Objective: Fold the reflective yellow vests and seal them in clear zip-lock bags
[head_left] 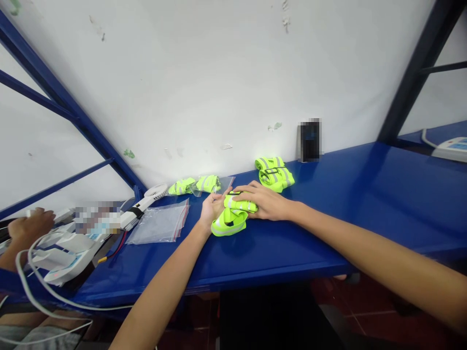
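A neon-yellow reflective strap [241, 203] with silver stripes is partly rolled up between my two hands, just above or on the blue table. My right hand [269, 201] is closed over the roll from the right, its fingers lying across the top. From the left, my left hand [213, 209] grips the roll's other side; some of its fingers are hidden behind the fabric. A loose loop of the strap hangs toward me below the roll. Behind my right hand lie rolled reflective straps [274, 174] with a dark buckle. Near my left hand are bagged reflective straps [207, 183] in clear plastic.
Clear zip bags [158, 222] lie in a stack left of my left arm. Beyond them are a white handheld fan [156, 192], white devices [73, 250] with cables, and another person's hand [32, 224]. A dark phone-like object [309, 141] leans on the wall.
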Demonstrator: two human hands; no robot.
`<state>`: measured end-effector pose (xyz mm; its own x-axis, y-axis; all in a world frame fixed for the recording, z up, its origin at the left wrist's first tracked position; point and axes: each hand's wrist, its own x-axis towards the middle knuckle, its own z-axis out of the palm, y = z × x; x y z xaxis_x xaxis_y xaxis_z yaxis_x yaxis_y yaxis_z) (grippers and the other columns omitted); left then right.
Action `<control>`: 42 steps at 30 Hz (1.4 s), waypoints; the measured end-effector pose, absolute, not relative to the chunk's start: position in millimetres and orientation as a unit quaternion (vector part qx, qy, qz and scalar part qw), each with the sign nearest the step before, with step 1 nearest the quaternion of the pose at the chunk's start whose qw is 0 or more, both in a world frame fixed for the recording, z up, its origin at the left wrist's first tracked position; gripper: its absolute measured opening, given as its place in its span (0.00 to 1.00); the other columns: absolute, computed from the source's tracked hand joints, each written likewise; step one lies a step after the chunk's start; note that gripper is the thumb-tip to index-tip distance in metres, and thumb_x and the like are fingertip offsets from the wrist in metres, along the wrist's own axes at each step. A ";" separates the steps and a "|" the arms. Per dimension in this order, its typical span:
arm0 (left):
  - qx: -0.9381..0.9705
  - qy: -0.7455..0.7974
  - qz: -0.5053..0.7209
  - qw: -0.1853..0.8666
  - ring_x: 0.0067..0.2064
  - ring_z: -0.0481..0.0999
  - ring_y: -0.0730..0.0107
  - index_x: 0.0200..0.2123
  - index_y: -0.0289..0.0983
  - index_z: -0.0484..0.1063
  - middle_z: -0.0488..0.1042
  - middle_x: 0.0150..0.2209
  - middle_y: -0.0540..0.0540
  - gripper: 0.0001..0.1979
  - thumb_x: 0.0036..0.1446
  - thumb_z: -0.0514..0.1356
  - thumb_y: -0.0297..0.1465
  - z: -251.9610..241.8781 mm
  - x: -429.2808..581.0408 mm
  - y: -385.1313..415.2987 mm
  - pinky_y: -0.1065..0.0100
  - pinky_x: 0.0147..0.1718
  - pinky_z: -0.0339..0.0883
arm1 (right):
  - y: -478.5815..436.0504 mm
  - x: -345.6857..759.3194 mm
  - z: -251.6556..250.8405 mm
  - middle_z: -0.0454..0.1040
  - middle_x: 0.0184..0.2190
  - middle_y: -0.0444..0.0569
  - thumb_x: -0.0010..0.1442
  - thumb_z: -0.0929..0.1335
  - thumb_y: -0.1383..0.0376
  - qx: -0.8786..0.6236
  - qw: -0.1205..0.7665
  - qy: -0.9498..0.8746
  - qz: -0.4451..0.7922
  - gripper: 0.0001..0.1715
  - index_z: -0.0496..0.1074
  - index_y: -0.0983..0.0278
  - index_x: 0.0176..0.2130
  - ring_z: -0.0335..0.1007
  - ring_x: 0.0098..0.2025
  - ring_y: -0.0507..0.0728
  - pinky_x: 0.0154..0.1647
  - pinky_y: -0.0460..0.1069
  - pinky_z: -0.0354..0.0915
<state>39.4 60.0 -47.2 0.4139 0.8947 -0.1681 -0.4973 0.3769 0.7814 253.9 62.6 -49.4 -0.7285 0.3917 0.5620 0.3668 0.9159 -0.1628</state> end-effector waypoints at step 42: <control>0.682 0.345 0.585 0.272 0.52 0.73 0.56 0.59 0.40 0.63 0.71 0.52 0.41 0.33 0.52 0.66 0.41 -40.6 44.6 59.2 0.57 0.53 0.66 | 42.9 229.5 -47.7 0.77 0.31 0.50 0.63 0.65 0.55 -0.365 0.386 -0.826 0.187 0.20 0.72 0.65 0.48 0.70 0.30 0.58 0.32 0.48 0.58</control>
<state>44.6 59.2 -40.6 0.0768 0.7886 0.6101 0.1528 -0.6140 0.7744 229.5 42.9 -47.7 -0.4356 0.7468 0.5025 0.4581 0.6645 -0.5904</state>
